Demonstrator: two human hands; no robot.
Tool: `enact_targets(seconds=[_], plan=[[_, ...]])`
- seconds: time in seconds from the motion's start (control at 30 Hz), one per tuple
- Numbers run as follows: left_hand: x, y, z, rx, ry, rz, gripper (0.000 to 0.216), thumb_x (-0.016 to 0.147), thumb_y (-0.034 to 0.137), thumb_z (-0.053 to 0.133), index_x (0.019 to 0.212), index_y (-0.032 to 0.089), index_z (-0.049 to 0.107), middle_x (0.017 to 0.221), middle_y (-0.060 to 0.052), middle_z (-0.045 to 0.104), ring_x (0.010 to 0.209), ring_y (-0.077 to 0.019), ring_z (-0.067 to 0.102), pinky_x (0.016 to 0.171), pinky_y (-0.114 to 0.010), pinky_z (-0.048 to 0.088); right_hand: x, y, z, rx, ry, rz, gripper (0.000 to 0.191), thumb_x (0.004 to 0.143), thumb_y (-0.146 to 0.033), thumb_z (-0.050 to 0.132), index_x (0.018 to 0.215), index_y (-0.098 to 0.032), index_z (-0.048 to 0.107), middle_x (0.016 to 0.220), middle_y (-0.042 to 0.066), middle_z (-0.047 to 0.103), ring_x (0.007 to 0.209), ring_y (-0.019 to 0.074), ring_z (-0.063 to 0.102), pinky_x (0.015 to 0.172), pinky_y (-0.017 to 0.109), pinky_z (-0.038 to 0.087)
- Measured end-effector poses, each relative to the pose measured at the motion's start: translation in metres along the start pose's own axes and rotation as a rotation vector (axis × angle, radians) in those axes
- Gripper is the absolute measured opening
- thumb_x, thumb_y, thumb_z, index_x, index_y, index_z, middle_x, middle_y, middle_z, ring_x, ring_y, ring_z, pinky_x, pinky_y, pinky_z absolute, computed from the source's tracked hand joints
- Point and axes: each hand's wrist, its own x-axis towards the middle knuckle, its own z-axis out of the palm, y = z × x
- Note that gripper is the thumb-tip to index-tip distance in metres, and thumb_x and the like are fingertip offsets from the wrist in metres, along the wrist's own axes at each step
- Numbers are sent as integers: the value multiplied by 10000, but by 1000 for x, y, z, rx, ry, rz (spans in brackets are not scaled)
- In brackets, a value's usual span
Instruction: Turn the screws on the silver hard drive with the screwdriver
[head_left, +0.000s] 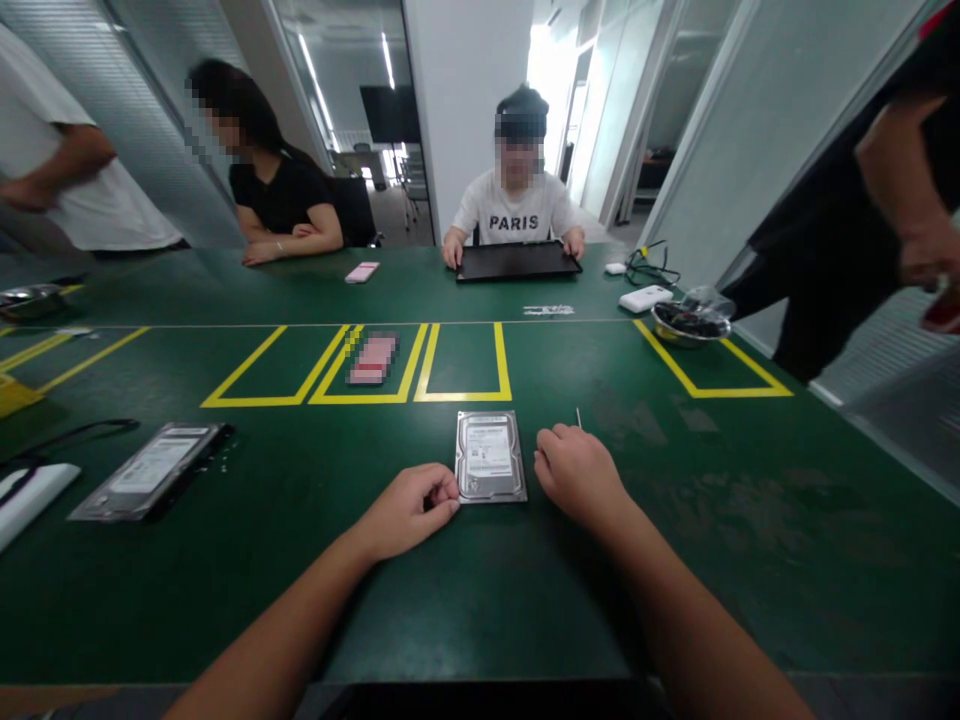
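A silver hard drive with a white label lies flat on the green table, straight in front of me. My left hand is curled closed at its lower left edge, thumb and fingertips against the side. To the right of the drive, and apart from it, my right hand is closed in a fist. A thin metal rod pokes out above that fist; the rest of it is hidden in the fingers.
Another hard drive lies to the left beside small scattered bits. Yellow tape outlines mark the table beyond, one framing a pink phone-like object. A metal bowl stands far right. A seated person holds a black tray; other people are around.
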Motion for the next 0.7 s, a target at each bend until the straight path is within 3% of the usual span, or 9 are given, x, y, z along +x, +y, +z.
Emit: enact_targets(seconds=[0.3, 0.47, 0.7], plan=[[0, -3, 0, -10, 9, 11, 82, 845, 232, 547, 826, 162, 586, 760, 3, 557, 686, -115, 516, 635, -225, 414, 0, 3, -4, -47, -71, 135, 183, 906, -242, 439, 895, -180, 611, 869, 96, 639, 818, 248, 625, 664, 331, 421], [-1, -4, 0, -15, 2, 16, 82, 845, 235, 549, 825, 164, 584, 761, 2, 553, 695, -117, 514, 645, -231, 416, 1, 8, -9, -80, -120, 272, 174, 883, -236, 467, 988, -166, 586, 969, 135, 618, 878, 280, 636, 652, 335, 454], [-1, -3, -1, -1, 8, 22, 70, 844, 231, 549, 834, 168, 578, 781, 0, 562, 714, -122, 522, 659, -234, 421, 0, 15, -15, -43, -218, 353, 214, 875, -248, 473, 1049, -161, 561, 1033, 146, 604, 932, 306, 653, 668, 360, 490]])
